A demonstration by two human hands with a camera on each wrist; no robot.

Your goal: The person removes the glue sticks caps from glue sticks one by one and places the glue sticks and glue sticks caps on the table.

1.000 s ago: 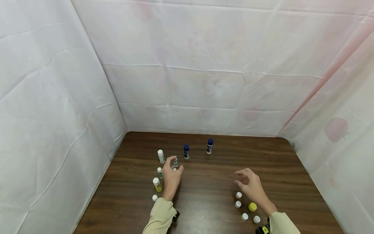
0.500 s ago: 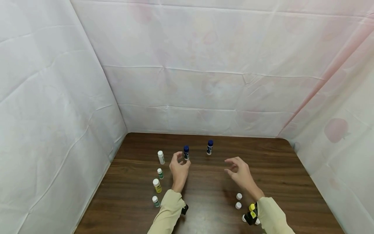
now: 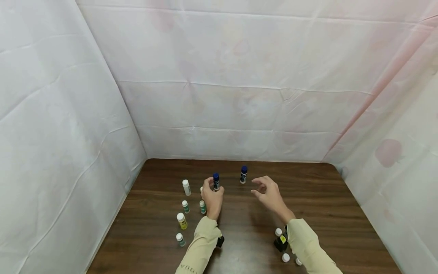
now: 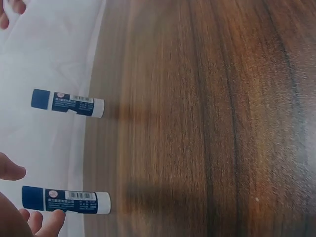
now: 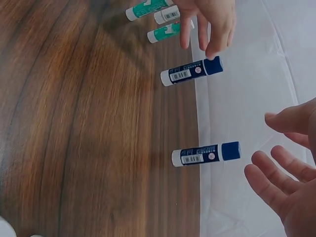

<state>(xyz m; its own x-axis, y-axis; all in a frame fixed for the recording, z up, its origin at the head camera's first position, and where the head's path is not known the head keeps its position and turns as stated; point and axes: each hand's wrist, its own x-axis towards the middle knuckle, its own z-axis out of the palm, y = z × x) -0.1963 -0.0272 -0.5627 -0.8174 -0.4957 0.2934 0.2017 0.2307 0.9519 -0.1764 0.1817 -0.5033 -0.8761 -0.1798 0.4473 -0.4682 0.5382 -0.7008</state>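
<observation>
In the head view my left hand [image 3: 213, 198] is at a blue-capped glue stick [image 3: 216, 182] that stands upright on the table. Its thumb and fingers are spread on either side of the stick; the left wrist view shows a fingertip [image 4: 58, 217] overlapping the label of this glue stick [image 4: 79, 201]. To the right, a second blue-capped glue stick [image 3: 243, 175] stands near the table's back edge. My right hand [image 3: 270, 196] hovers just right of it, thumb and fingers apart, holding nothing. The right wrist view has this hand [image 5: 289, 173] close beside the blue cap [image 5: 230, 151].
Left of my left arm stand white-capped sticks: a white one [image 3: 186, 187], green ones [image 3: 186, 206] and a yellow one [image 3: 182, 221]. Several small white caps [image 3: 285, 257] lie at the right front, partly behind my right sleeve. White cloth [image 3: 226, 140] hangs behind the brown table [image 3: 239, 232].
My left hand has moved right and away from a green stick, which now stands on the table, to the blue-capped glue stick. My right hand has moved left and forward, towards the other one.
</observation>
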